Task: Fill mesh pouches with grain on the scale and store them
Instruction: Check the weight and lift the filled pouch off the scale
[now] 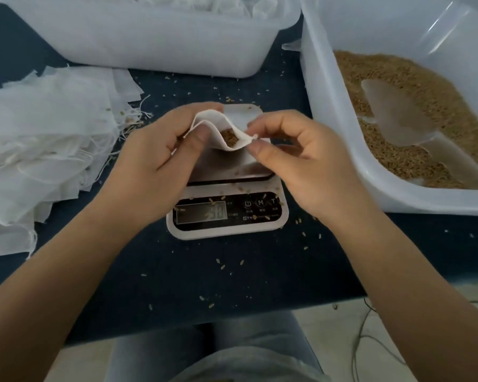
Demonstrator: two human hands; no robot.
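Pouch (226,133) mouth pinched between both hands

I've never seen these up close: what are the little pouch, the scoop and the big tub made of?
Pouch: thin white fabric, probably fine mesh or gauze; it folds limply, and the spare ones show frayed threads.
Scoop: frosted, see-through plastic, by its cloudy look.
Tub: smooth translucent white plastic, glossy where light glints on its wall.

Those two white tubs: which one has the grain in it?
The tub on the right, holding brown grain and a clear scoop. The far tub holds white pouches.
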